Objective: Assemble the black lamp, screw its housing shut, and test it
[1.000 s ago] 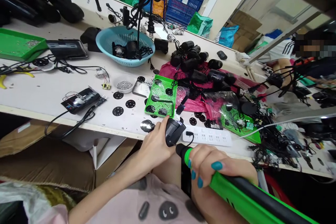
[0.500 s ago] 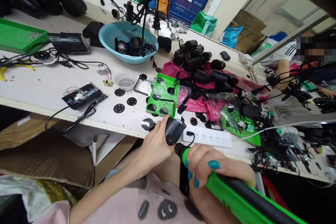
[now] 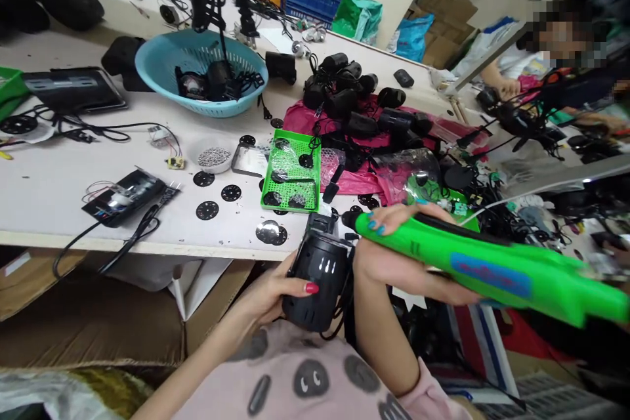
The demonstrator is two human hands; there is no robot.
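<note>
My left hand (image 3: 278, 289) is wrapped round a glossy black device housing (image 3: 322, 272), held upright over my lap just in front of the table edge, with a black cable hanging beside it. In my right hand (image 3: 403, 256) is a long bright green power screwdriver (image 3: 492, 262) with a black nose, lying nearly level. Its nose points left, close to the top of the housing; whether the two touch I cannot tell. Beyond them a green perforated tray (image 3: 291, 170) holds black discs. Small metal parts fill a clear bowl (image 3: 214, 159).
A light blue basket (image 3: 162, 75) with black parts stands at the back left. An opened black device (image 3: 123, 197) lies at the left. Black housings (image 3: 344, 102) cover a pink cloth (image 3: 300, 119). Cables hang overhead. Another person's hand (image 3: 509, 86) shows at the right.
The black housing has turned upright and shows its rounded side. The screwdriver has swung from a steep diagonal to nearly level, and my right hand has risen. The view has shifted right.
</note>
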